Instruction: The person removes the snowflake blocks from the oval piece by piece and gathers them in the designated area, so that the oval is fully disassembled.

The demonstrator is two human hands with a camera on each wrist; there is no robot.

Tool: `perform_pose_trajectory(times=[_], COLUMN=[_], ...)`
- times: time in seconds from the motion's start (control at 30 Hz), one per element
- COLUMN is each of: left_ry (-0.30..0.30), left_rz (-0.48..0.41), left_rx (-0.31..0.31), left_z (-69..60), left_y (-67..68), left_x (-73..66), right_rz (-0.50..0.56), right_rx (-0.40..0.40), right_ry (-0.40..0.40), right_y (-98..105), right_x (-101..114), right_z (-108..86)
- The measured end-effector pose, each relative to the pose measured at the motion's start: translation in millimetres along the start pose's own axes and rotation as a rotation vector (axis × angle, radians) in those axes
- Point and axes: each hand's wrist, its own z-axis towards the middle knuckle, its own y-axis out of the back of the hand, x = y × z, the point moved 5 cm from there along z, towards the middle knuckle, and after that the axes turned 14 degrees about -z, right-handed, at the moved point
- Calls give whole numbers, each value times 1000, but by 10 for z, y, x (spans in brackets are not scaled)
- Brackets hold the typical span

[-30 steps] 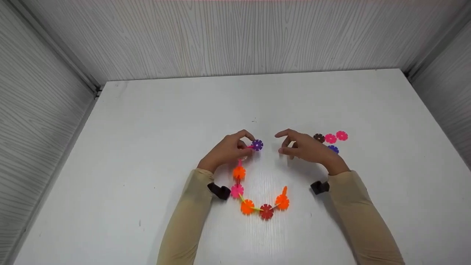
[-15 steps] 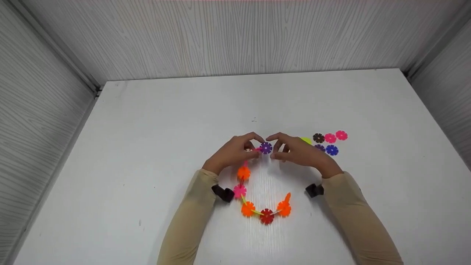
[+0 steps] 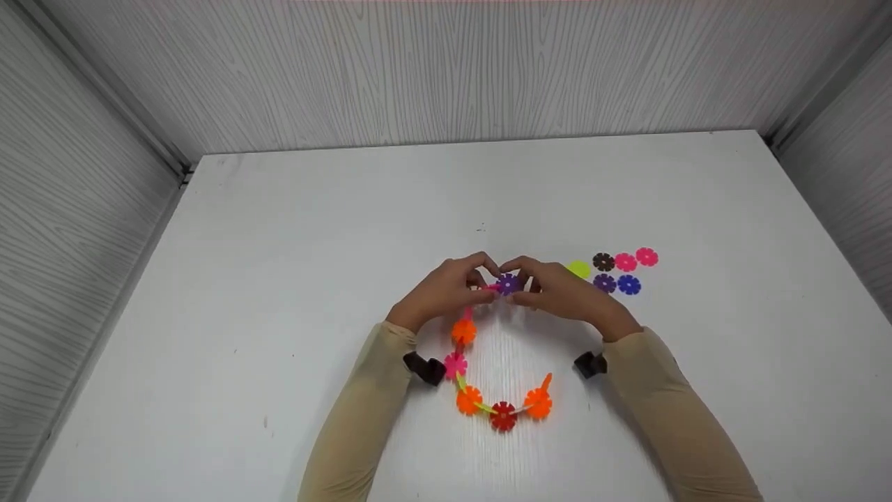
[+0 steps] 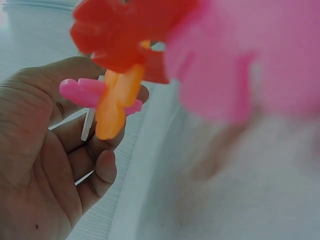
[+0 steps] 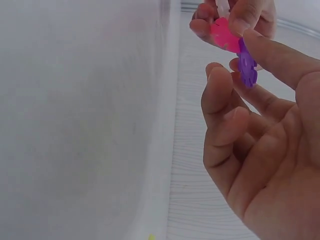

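My left hand (image 3: pixel 446 287) pinches the pink interlocking disc (image 5: pixel 226 36) at the upper end of a linked chain. A purple interlocking disc (image 3: pixel 507 284) joins that pink disc at its edge. From the right, my right hand (image 3: pixel 564 289) grips the purple disc between thumb and fingers. The chain curves below the hands, with an orange disc (image 3: pixel 464 332), a pink disc (image 3: pixel 456 365), a red disc (image 3: pixel 503 417) and an orange end disc (image 3: pixel 538 404). In the left wrist view, an orange disc (image 4: pixel 117 102) hangs near the left palm, and part of the chain is blurred.
Loose discs lie flat beyond the right hand: yellow (image 3: pixel 579 269), brown (image 3: pixel 603 262), two pink ones (image 3: pixel 636 259), purple (image 3: pixel 604 283) and blue (image 3: pixel 629 284). The white table (image 3: pixel 313 209) meets wood-grain panels at the back and sides.
The right hand has moved left to the purple disc and now grips it. The left hand has shifted slightly right with the chain, whose lower part slid a little toward the front.
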Motion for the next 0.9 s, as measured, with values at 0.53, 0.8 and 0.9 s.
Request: perform_pose_trajectory(times=[0.53,0.8,0.9], left_ry=[-64,-20,-17], left_rz=[66,44,22], left_rx=[-17,-153,-177], left_z=[13,-43,-57], left_y=[10,240,309], left_x=[-12,111,156], right_rz=[-67,-64,-56], right_rx=[-87,-123,-123], right_ry=[-14,-124,-141], right_y=[56,225,293], right_x=[-77,-319,-394], right_z=[12,-71,-97])
